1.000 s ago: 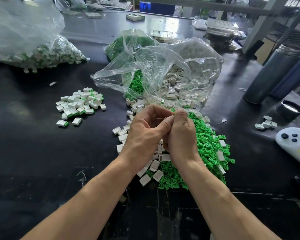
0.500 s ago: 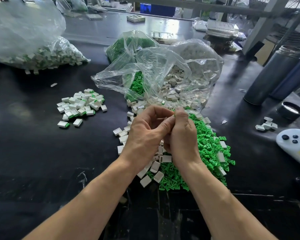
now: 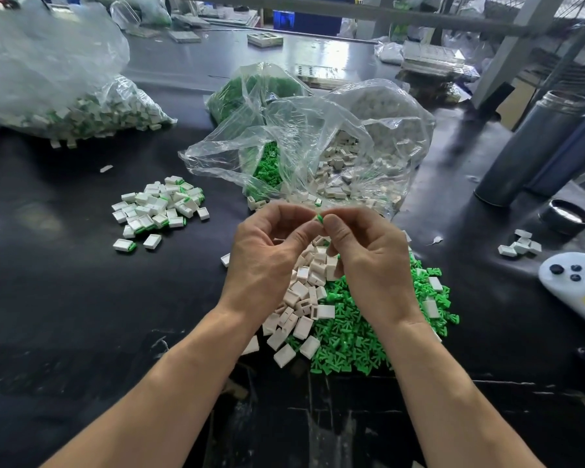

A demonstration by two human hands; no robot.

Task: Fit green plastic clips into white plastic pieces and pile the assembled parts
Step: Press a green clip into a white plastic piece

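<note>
Both hands — left hand [image 3: 267, 261] and right hand [image 3: 372, 265] — pinch one green clip [image 3: 320, 217] mid-fitting above the table [image 3: 65, 315]; next, likely, the assembled pile [image 3: 159, 207].

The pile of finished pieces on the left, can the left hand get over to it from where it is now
Probably yes. The pile of finished pieces lies on bare table with nothing between it and the left hand, though that hand is pinching a green clip with the right hand.

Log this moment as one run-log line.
step: fitting | left hand: pinching, part hidden | right hand: pinching green clip | assembled pile: left of hands
</note>
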